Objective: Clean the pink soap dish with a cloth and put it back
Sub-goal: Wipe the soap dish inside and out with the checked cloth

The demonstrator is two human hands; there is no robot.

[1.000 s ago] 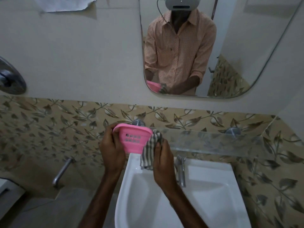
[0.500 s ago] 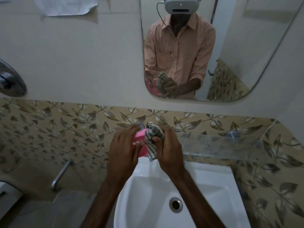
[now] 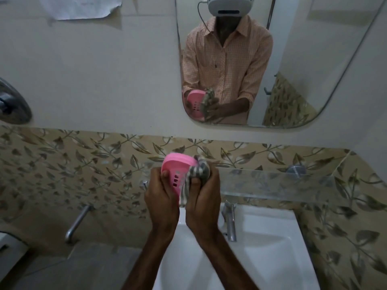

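Note:
The pink soap dish [image 3: 177, 167], oval with small drain slots, is held up on edge above the back of the white sink [image 3: 270, 243]. My left hand [image 3: 162, 197] grips its left side, thumb on the slotted face. My right hand [image 3: 202, 203] is closed around a bunched grey-and-white striped cloth [image 3: 199, 171] and presses it against the dish's right side. The two hands touch each other. The mirror [image 3: 314, 59] repeats the dish, cloth and hands.
A glass shelf [image 3: 278, 185] on metal pegs runs along the leaf-patterned tiles to the right of my hands. A chrome tap [image 3: 230, 222] stands at the sink's back edge. A wall spout [image 3: 77, 221] sticks out at the lower left.
The dish has turned so more of its pink slotted face shows, where my left hand hid most of it before. Both hands stayed close together above the sink, cloth still on the dish.

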